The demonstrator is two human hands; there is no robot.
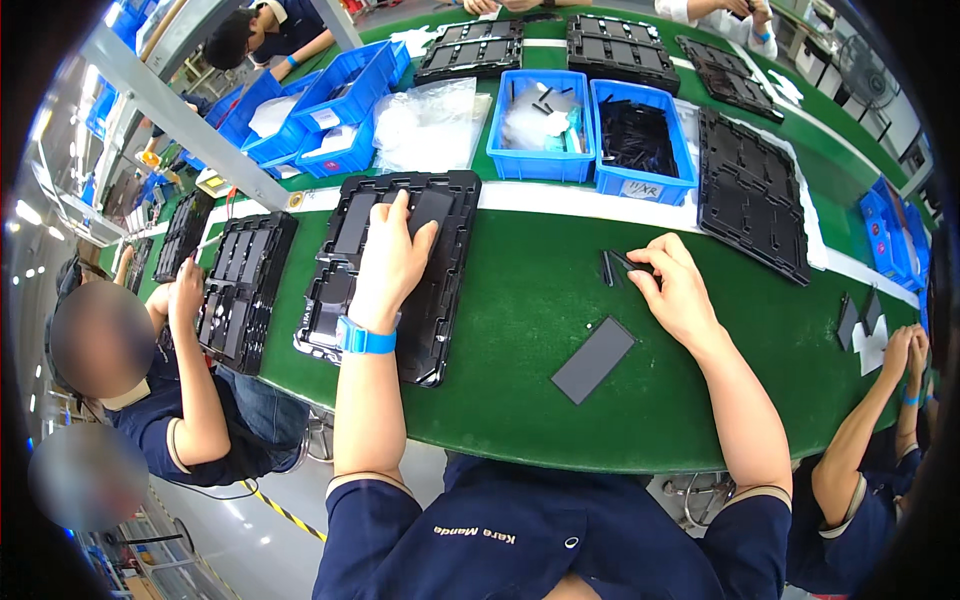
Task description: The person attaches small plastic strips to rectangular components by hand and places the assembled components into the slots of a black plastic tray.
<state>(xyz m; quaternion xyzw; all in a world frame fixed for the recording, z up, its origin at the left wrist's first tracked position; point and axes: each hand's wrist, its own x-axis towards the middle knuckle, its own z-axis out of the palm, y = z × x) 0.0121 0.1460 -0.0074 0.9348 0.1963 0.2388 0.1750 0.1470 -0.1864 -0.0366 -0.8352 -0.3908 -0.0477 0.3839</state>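
My left hand (392, 262), a blue band at its wrist, lies over a black moulded tray (460, 215). Its index finger stretches onto a flat dark panel in the tray, and the thumb stands apart beside another dark panel (432, 208). On the green table my right hand (676, 288) has its fingertips closed on a thin black strip (622, 261). A second short black strip (607, 268) lies just left of those fingers. Nearer to me, a flat dark rectangular panel (594, 360) rests tilted on the table, touched by neither hand.
Blue bins hold black strips (636, 135) and clear wrapping with small pieces (541, 125). Plastic bags (428, 125) lie beside them. Another black tray (752, 195) stands at the right, stacked trays (245, 285) at the left. Co-workers sit on both sides and across the table.
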